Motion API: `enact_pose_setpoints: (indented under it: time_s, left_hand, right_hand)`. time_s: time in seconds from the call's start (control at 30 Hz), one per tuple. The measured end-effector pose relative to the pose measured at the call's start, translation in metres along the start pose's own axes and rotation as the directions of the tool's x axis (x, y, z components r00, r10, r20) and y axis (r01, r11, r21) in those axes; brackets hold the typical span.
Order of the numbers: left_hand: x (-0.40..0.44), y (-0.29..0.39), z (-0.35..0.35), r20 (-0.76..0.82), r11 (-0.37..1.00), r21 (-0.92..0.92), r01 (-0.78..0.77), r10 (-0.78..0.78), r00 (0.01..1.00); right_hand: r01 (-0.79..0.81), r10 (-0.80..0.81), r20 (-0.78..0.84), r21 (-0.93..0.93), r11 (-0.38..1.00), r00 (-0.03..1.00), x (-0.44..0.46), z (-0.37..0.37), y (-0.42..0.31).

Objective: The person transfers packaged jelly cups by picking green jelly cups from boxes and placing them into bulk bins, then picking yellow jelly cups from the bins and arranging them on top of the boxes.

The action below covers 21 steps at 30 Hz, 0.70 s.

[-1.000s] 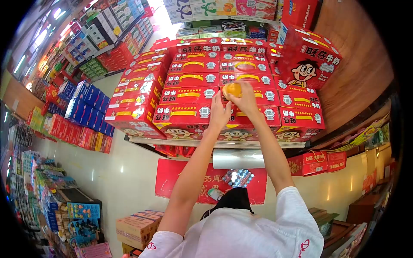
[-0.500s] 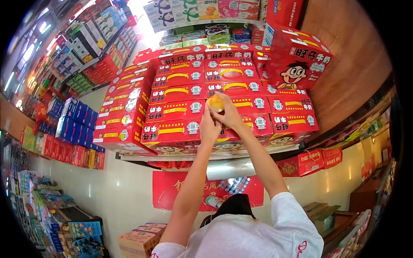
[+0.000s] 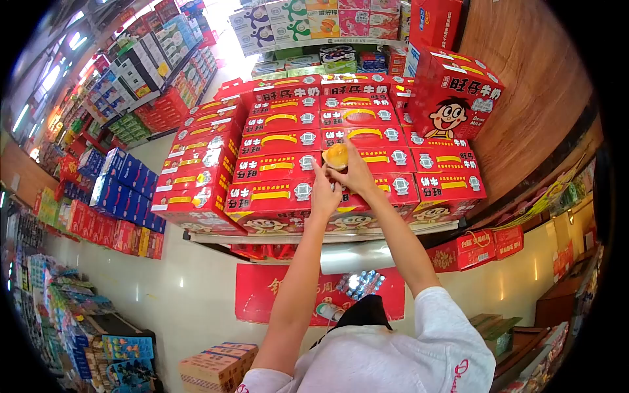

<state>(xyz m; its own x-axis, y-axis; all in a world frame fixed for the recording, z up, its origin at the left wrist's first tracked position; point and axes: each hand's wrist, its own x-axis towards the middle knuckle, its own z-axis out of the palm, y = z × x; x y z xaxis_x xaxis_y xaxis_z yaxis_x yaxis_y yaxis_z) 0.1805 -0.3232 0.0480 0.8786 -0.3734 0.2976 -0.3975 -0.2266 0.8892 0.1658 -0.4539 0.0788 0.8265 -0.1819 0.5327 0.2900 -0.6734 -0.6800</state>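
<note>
My right hand (image 3: 356,174) holds a round yellow-orange thing (image 3: 336,156) with a pale rim, its thumb under the near side and its fingers along the right side. I cannot make out exactly what the round thing is. Just left of and below it is my left hand (image 3: 325,196), index finger stretched forward and thumb apart, with nothing visible between them. Both hands are above the red milk cartons (image 3: 275,169), which have yellow carry handles and are packed in rows.
A larger red milk carton (image 3: 462,95) stands upright at the back right, beside a brown wooden surface (image 3: 534,92). A silvery cylinder (image 3: 354,258) lies below the stack's front edge. Blue boxes (image 3: 124,190) are stacked at the left. A cardboard box (image 3: 219,367) sits on the floor.
The view has shifted slightly. My left hand has moved a little away from the round thing, and more of its yellow-orange face shows. My right hand still holds it.
</note>
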Motion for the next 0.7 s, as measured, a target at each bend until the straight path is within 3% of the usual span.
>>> enact_pose_setpoints:
  time_s: [0.13,0.2,0.23,0.27,0.3,0.33,0.4,0.43,0.47,0.53,0.6,0.63,0.7]
  left_hand:
    - [-0.043,0.008,-0.013,-0.102,0.997,0.006,-0.075,0.076,0.992]
    - [-0.087,0.017,-0.032,-0.108,0.995,0.005,-0.1,0.1,0.989]
    - [-0.11,0.016,-0.041,-0.114,0.993,0.028,-0.115,0.118,0.986]
    - [-0.136,0.02,-0.048,-0.14,0.998,-0.055,-0.002,-0.006,0.99]
    - [-0.166,0.022,-0.052,-0.159,0.983,-0.146,0.111,-0.134,0.978]
    - [-0.197,0.012,-0.053,-0.214,0.971,-0.204,0.123,-0.167,0.963]
    - [-0.259,-0.023,-0.053,-0.297,0.951,-0.264,0.164,-0.242,0.924]
    - [-0.288,-0.039,-0.055,-0.326,0.943,-0.268,0.198,-0.283,0.902]
    - [-0.316,-0.05,-0.059,-0.377,0.94,-0.253,0.23,-0.314,0.871]
    - [-0.366,-0.062,-0.066,-0.458,0.935,-0.239,0.262,-0.346,0.819]
    - [-0.407,-0.064,-0.075,-0.554,0.908,-0.275,0.316,-0.418,0.719]
    - [-0.429,-0.064,-0.08,-0.581,0.907,-0.271,0.321,-0.42,0.697]
    - [-0.465,-0.063,-0.088,-0.6,0.848,-0.402,0.346,-0.53,0.6]
  right_hand:
    - [0.027,-0.026,-0.025,0.017,0.999,0.999,-0.008,-0.002,-0.008]
    - [0.036,-0.075,-0.224,-0.175,0.984,0.972,-0.03,0.0,-0.022]
    - [0.01,-0.04,-0.275,-0.109,0.994,0.961,-0.045,0.004,-0.03]
    - [-0.013,-0.001,-0.319,-0.041,0.999,0.948,-0.065,0.009,-0.038]
    - [0.053,-0.074,-0.327,-0.071,0.996,0.942,-0.088,0.012,-0.052]
    - [0.004,0.017,-0.342,0.06,0.998,0.94,-0.117,0.024,-0.066]
    - [-0.031,0.046,-0.068,0.213,0.976,0.997,-0.171,0.043,-0.09]
    - [0.001,0.021,-0.076,0.282,0.959,0.997,-0.19,0.056,-0.117]
    - [-0.069,0.038,0.088,0.381,0.922,0.995,-0.215,0.069,-0.128]
    - [-0.041,-0.069,0.254,0.404,0.914,0.965,-0.262,0.094,-0.146]
    - [-0.177,-0.054,0.43,0.478,0.86,0.901,-0.309,0.115,-0.167]
    - [-0.163,-0.188,0.529,0.546,0.822,0.827,-0.323,0.124,-0.173]
    - [-0.184,-0.286,0.651,0.554,0.812,0.703,-0.35,0.132,-0.19]
